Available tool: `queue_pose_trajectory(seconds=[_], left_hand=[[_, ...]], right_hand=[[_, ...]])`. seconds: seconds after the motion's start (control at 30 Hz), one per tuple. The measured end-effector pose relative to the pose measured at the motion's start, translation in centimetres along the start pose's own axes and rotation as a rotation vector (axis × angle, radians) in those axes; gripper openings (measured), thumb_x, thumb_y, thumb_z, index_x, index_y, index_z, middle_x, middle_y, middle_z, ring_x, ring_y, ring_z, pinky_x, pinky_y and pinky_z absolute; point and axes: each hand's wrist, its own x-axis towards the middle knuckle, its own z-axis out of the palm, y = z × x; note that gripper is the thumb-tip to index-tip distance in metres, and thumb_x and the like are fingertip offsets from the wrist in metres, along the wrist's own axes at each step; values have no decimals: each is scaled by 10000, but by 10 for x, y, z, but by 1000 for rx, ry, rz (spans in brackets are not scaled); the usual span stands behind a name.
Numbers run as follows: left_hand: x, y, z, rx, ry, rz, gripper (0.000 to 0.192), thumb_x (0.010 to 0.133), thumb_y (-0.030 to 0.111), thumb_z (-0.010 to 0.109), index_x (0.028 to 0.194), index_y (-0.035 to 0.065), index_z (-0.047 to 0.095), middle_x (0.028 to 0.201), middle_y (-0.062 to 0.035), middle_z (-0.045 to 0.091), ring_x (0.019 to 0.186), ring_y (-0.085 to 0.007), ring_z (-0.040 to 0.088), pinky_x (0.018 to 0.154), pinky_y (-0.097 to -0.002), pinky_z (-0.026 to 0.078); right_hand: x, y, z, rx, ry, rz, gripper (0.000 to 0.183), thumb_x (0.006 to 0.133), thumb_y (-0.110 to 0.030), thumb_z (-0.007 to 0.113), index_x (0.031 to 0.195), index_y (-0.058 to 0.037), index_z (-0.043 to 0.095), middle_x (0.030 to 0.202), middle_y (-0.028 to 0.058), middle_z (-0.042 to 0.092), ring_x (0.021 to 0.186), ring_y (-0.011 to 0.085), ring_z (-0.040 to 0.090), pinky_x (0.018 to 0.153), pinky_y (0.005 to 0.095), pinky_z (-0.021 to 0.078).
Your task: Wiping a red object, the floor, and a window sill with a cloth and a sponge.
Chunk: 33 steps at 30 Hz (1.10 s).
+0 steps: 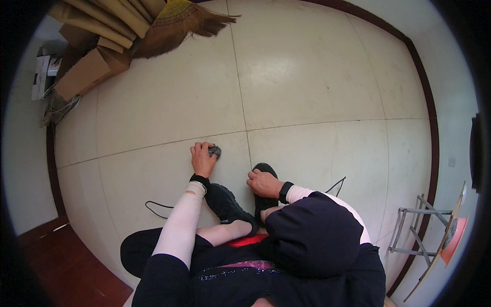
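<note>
My left hand point(203, 159) reaches down to the floor with its fingers around a grey steel-wool scouring ball point(216, 152), which looks to be touching the tiles. Curled over the black right shoe point(264, 167) is my right hand point(264, 184); the inside of its fingers is hidden, so I cannot tell whether it holds anything. The black left shoe point(226, 199) lies angled below my left wrist. Both hands are low above the pale tiled floor point(291, 92), which has dark joint lines and faint smudges.
A straw broom point(180, 30), rolled brown sheets point(111, 19) and a cardboard box point(86, 73) crowd the upper left corner. At right stands a metal-legged stand point(422, 211) with a pink basin point(454, 240). Dark skirting point(431, 103) edges the wall. A red-brown panel point(73, 264) lies lower left.
</note>
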Motion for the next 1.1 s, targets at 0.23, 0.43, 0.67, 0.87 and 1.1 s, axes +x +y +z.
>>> queue_pose_trajectory(seconds=[0.23, 0.43, 0.67, 0.87, 1.1], left_hand=[[0, 2, 0, 7, 37, 13, 357, 632, 57, 734, 956, 119, 597, 1019, -87, 513, 1015, -312, 465, 852, -401, 468], [1, 0, 2, 9, 40, 12, 348, 633, 66, 732, 948, 124, 595, 1014, -82, 511, 1016, -311, 463, 849, -402, 471], [1, -1, 4, 12, 42, 12, 349, 632, 68, 732, 947, 128, 594, 1011, -78, 509, 1014, -308, 462, 848, -400, 472], [1, -1, 4, 18, 46, 15, 352, 631, 66, 731, 952, 125, 600, 1016, -79, 516, 1019, -307, 464, 852, -400, 470], [1, -1, 3, 9, 39, 4, 354, 630, 64, 735, 953, 124, 602, 1018, -79, 517, 1026, -307, 464, 856, -398, 467]], right_hand=[[0, 0, -2, 5, -12, 6, 112, 766, -127, 586, 793, -25, 623, 884, 118, 568, 862, 286, 566, 706, 365, 517], [1, 0, -2, 6, -14, -1, 112, 765, -121, 582, 796, -20, 621, 889, 120, 567, 864, 289, 566, 707, 368, 517], [1, 1, 1, 10, -16, 10, 116, 766, -115, 576, 801, -13, 620, 894, 126, 567, 866, 294, 566, 720, 369, 514], [1, 1, -2, -5, -46, 1, 150, 737, -130, 626, 831, -15, 632, 918, 121, 571, 888, 289, 564, 732, 367, 514], [1, 1, -1, -4, -53, 10, 162, 729, -137, 637, 840, -18, 635, 928, 116, 575, 891, 286, 563, 745, 363, 508]])
